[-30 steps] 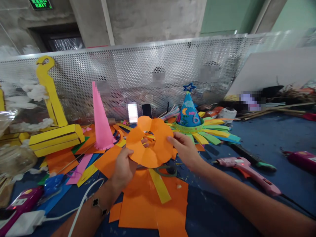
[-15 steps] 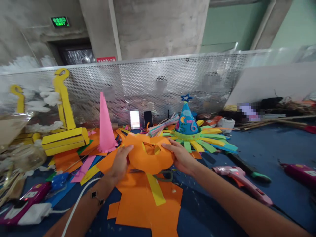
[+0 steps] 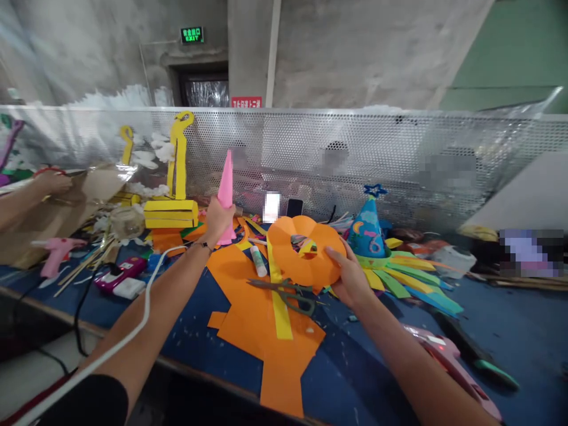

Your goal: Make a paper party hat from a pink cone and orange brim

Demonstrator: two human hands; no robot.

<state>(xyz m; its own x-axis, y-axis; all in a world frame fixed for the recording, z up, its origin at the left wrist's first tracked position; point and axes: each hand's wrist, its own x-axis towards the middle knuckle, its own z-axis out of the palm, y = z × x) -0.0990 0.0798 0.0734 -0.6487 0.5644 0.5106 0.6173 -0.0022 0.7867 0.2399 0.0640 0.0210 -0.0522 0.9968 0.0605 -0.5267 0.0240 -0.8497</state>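
Observation:
My left hand [image 3: 219, 219] is wrapped round the pink cone [image 3: 226, 182], which stands upright at mid-table with its lower rim showing under my fingers. In my right hand [image 3: 350, 272] is an orange flower-shaped ring [image 3: 286, 260] with a hole in its middle, pinched at its right edge and held up facing me. Below the ring, scissors [image 3: 296, 301] lie on a yellow strip [image 3: 282, 322] and orange sheets [image 3: 242, 331]. A glue stick [image 3: 258, 260] rests left of the ring. Just behind my right hand stands a blue cone hat [image 3: 367, 231] with a fringed brim.
Yellow box-like pieces [image 3: 171, 213] stand at the left. A pink glue gun [image 3: 450, 361] and a dark-handled tool [image 3: 483, 355] lie right. Another person's hand [image 3: 55, 180] is at far left, near another glue gun [image 3: 57, 253]. A white cable [image 3: 144, 313] crosses my left arm.
My left hand has let go of the orange ring and moved left onto the pink cone. My right hand keeps the ring, now tilted up. The view has turned left.

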